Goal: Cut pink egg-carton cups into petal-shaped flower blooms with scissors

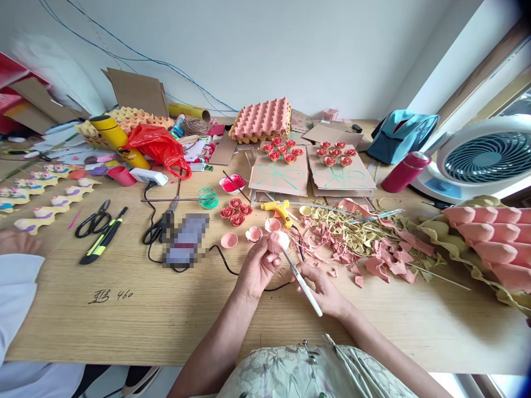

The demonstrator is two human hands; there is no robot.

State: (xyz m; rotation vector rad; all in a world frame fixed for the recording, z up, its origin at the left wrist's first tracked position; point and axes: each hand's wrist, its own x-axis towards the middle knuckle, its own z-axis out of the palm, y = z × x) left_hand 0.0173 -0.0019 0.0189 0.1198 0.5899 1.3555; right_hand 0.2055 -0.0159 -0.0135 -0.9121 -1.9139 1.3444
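A black handwritten “460” (125,294) on the wooden tabletop (174,326), just beside some illegible handwritten characters (101,297).

Clock directions taken from the pulp cup (275,242): moulded paper, matt, rough-looking. Cutting tool (307,292), five o'clock: smooth white handle, metallic blade. Egg tray (260,119), twelve: moulded pulp, matt. Drawing board (277,181), twelve: brown cardboard, flat, matt. Drink bottle (403,174), two: glossy, smooth. Pulp scraps (385,261), three: matt, ragged. Utility knife (103,236), nine: plastic casing. Carrier bag (158,145), ten: thin plastic, glossy, crinkled. Tabletop (124,329): smooth wood grain, low sheen.
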